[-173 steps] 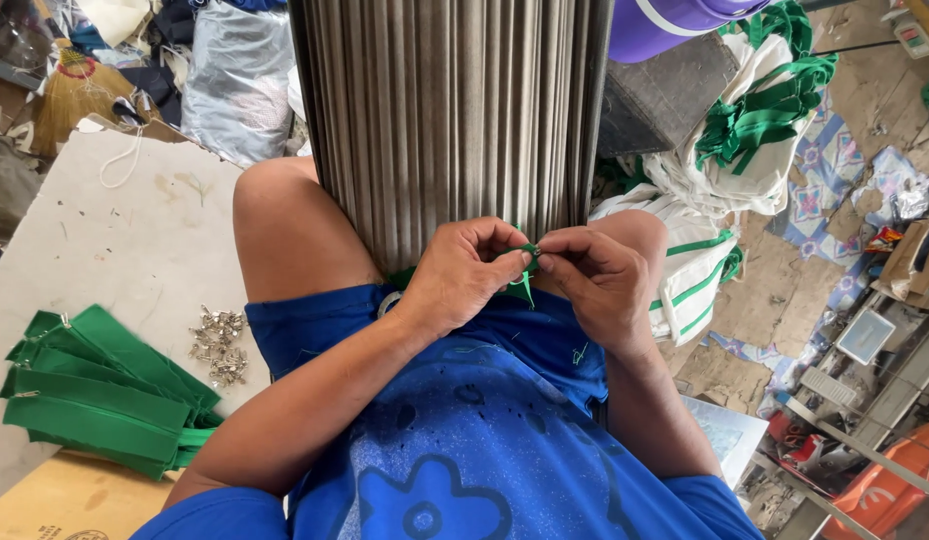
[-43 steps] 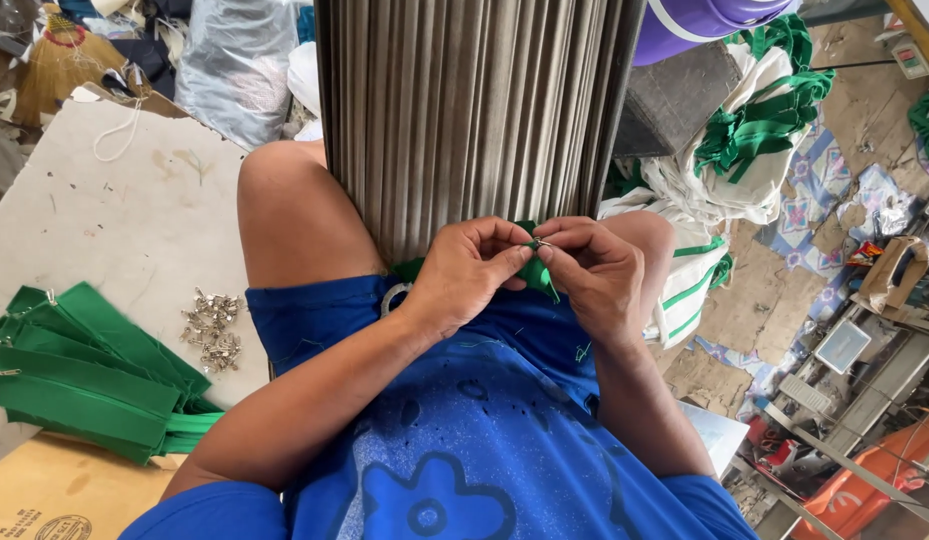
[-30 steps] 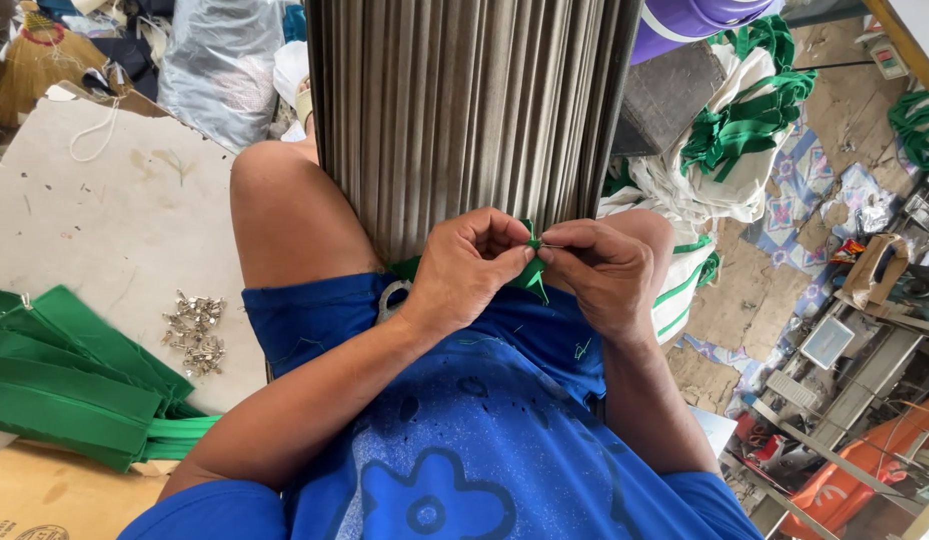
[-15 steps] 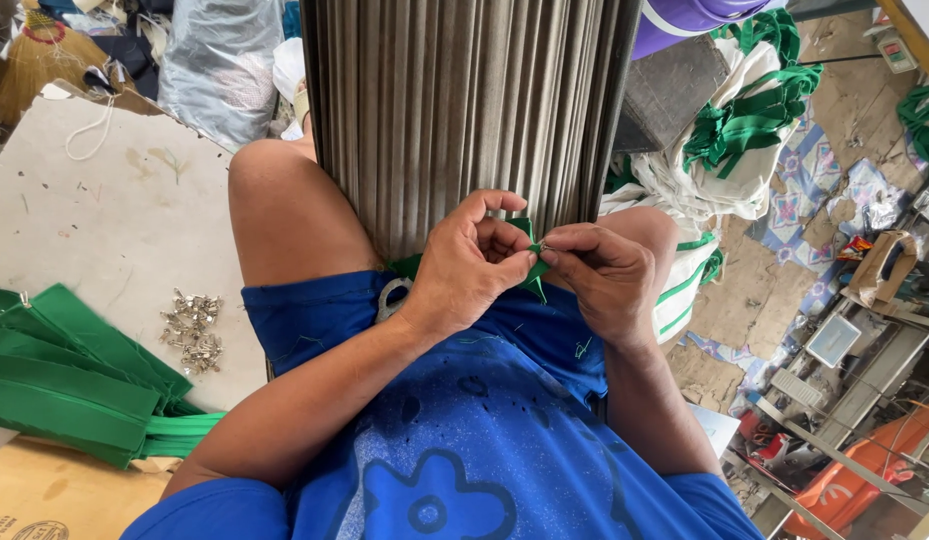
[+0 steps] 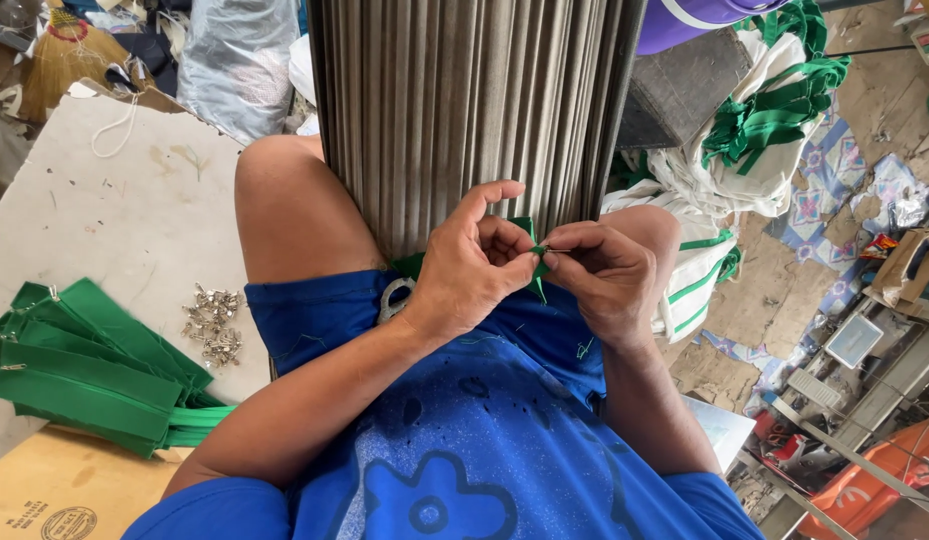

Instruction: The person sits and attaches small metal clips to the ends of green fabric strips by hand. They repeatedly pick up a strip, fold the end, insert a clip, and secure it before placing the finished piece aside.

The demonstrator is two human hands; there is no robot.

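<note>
Head view, looking down at the lap of a seated person in blue clothing.

Item 1: narrow green woven fabric strap [image 5: 532,262], end piece only in view, held over the lap in front of the knees. Judged light, soft and limp; likely to fold or slip unless taken close to its tip. Colour is flat green with a folded end; a small silvery metal piece [image 5: 550,249] seems to sit at the fold, too small to make out.

Item 2: left hand [image 5: 471,265], thumb and forefinger pinched on the strap end, remaining fingers curled above.

Item 3: right hand [image 5: 599,275], fingertips pinched on the same strap end and the metal piece, touching the left hand's fingertips.

Item 4: bundle of long grey ribbed strips [image 5: 464,100], upright between the knees, just behind both hands.

Item 5: metal ring or scissor handle [image 5: 392,298] on the lap, partly hidden; cannot tell which.

Item 6: heap of small silver metal clips [image 5: 214,324] on a pale cardboard sheet [image 5: 114,220], left of the thigh.

Item 7: stack of folded green fabric bags [image 5: 84,375], beside the clips.

Item 8: white bags with green trim [image 5: 744,150], piled to the right, well apart from the hands.
</note>
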